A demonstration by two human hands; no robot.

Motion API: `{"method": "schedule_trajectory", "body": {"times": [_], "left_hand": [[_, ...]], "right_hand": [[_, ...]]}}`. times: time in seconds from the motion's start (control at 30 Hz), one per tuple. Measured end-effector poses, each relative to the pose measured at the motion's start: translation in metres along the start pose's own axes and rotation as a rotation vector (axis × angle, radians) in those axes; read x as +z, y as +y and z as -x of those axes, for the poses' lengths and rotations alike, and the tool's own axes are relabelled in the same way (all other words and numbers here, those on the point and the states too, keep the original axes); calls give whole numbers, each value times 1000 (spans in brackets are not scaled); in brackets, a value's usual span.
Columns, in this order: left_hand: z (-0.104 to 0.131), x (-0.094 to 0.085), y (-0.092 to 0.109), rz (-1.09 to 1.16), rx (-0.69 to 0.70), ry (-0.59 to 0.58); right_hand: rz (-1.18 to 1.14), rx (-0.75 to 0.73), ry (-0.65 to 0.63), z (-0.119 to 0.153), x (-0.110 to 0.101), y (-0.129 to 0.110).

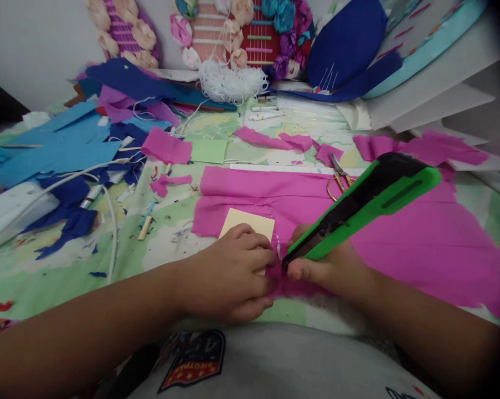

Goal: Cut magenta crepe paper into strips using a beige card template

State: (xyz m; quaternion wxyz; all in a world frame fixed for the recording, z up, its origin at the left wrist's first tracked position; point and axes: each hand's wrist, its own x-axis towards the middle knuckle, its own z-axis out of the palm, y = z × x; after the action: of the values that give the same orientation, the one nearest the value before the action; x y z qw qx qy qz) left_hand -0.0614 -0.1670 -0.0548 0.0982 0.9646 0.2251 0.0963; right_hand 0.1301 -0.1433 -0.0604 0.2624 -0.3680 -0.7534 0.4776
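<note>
A pale yellow paper card (250,221) lies on a bright pink sheet of crepe paper or cloth (407,233). My left hand (237,271) presses down on the card, its fingers bent over the card's right edge and covering much of it. In my right hand (328,271) is a green and black utility knife (357,210), tilted up to the right with its lower end at the pink sheet. Its blade tip cannot be made out. Beside the card's right edge runs a broken line of small cuts showing white.
Gold-handled scissors (339,180) lie on the pink sheet's far part. A white power strip (13,210) with its cable sits at left among blue scraps (67,138). White string (233,83) and decorated flower panels (258,33) are at the back.
</note>
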Motion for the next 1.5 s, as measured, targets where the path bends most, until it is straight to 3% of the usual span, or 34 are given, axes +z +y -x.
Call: {"method": "schedule_trajectory", "body": {"times": [0.17, 0.4, 0.7, 0.87, 1.1, 1.33, 1.5], "left_hand": [[1, 1, 0, -18, -6, -4], [0, 0, 1, -18, -19, -28], [-1, -1, 2, -5, -41, -34], [0, -2, 2, -5, -43, -33], [1, -2, 2, -3, -35, 6], [2, 0, 0, -44, -36, 16], [1, 0, -2, -32, 10, -5]], "right_hand": [[33, -2, -96, 1, 0, -1], [133, 6, -113, 1, 2, -2], [197, 25, -32, -1, 3, -4], [121, 82, 6, 1, 3, -1], [-44, 79, 166, -3, -5, 3], [-28, 200, 174, -6, -12, 5], [-14, 189, 153, -6, -14, 3]]}}
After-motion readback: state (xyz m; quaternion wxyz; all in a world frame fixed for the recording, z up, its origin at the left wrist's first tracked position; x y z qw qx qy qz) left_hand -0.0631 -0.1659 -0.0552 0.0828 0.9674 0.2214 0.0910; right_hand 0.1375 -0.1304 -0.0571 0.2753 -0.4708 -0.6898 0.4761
